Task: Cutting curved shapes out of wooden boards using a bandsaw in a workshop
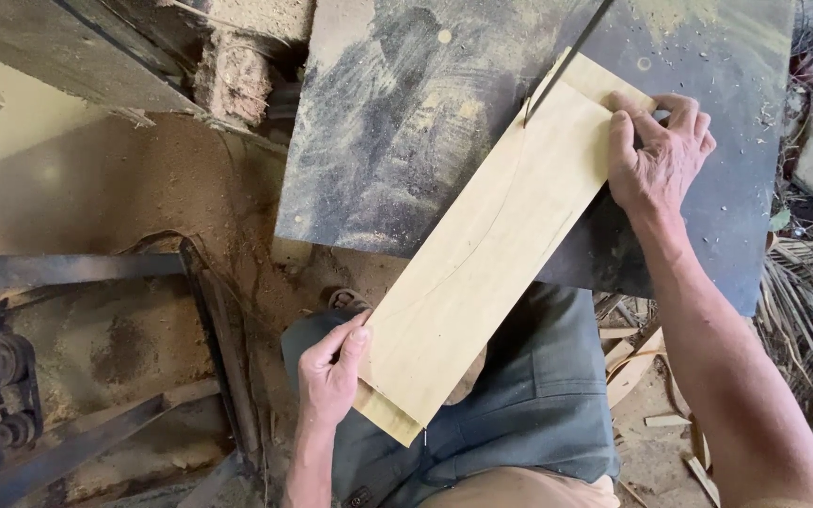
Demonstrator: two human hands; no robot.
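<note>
Blade meets plank; offcuts apparently below.

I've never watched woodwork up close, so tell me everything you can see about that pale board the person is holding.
The board is a long, flat rectangle of pale yellow wood, smooth and clean. A faint curved pencil line runs along its length. It lies slantwise, its far end resting on the dusty dark saw table and its near end overhanging the person's lap. A thin dark blade meets its far edge. The left hand grips the near corner; the right hand presses on the far corner. A second layer seems to show beneath the near end.
</note>
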